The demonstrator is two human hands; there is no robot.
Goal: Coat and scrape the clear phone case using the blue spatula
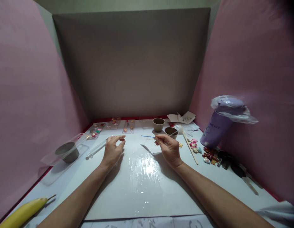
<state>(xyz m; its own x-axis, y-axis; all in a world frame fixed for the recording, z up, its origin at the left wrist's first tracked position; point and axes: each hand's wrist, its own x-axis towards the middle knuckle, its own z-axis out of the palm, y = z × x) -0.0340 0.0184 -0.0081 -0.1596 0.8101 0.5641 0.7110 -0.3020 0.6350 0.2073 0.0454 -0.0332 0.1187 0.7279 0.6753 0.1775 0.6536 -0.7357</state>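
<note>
My left hand [113,150] hovers over the white sheet [142,186], its thumb and forefinger pinched on something too small to make out. My right hand [169,148] is closed on a thin blue stick [147,136] that points left, toward the left hand. The two hands are a little apart above a glossy film [144,171] in the middle of the sheet. Two small brown paper cups [158,124] [171,132] stand just beyond my right hand.
A clear tray holds a grey cup [67,152] at the left, with a syringe [96,148] beside it. Strips of small charms [113,125] lie at the back. Loose charms [204,152], a wooden stick [189,147] and a wrapped purple cup [220,123] are at the right. A banana [23,212] lies front left.
</note>
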